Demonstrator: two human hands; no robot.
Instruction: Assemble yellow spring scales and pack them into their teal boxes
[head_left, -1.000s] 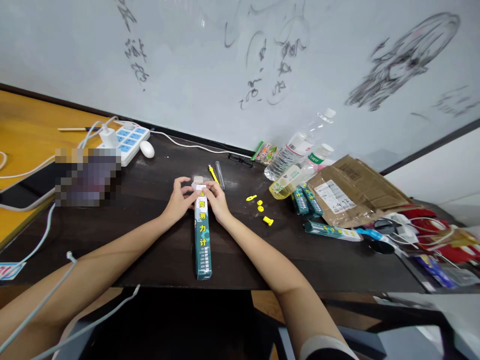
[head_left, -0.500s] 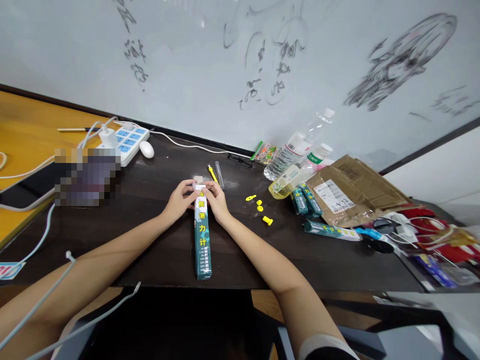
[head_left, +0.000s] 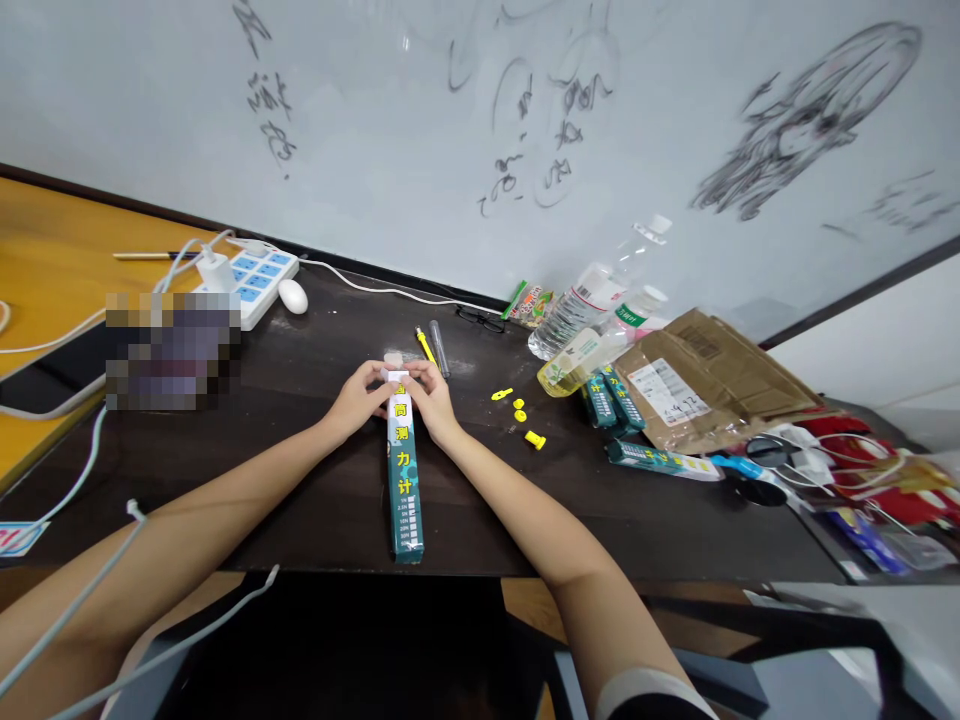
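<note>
A long narrow teal and white cardboard box [head_left: 405, 470] with yellow characters lies lengthwise on the dark table, its lower end close to the front edge. At its far end, where a pale flap sticks up, my left hand [head_left: 363, 396] grips the left side. Opposite it, my right hand [head_left: 430, 398] holds the right side, thumb on the top face. Just beyond the hands lie a thin yellow rod-like part [head_left: 426, 346] and a clear tube [head_left: 439, 348]. Several small yellow plastic pieces [head_left: 535, 439] are scattered to the right. The fingertips behind the flap are partly hidden.
Two bottles [head_left: 570, 312] lean by the whiteboard, near similar teal boxes [head_left: 660, 460] and a brown cardboard parcel [head_left: 697, 375]. Left stand a power strip [head_left: 259, 285], a white mouse [head_left: 293, 296] and a phone [head_left: 64, 370]. Glasses [head_left: 481, 320] lie at the back. White cables [head_left: 90, 600] cross the lower left.
The hands keep the same grip on the box. Its near end has shifted very slightly toward the table's front edge; otherwise the scene looks the same.
</note>
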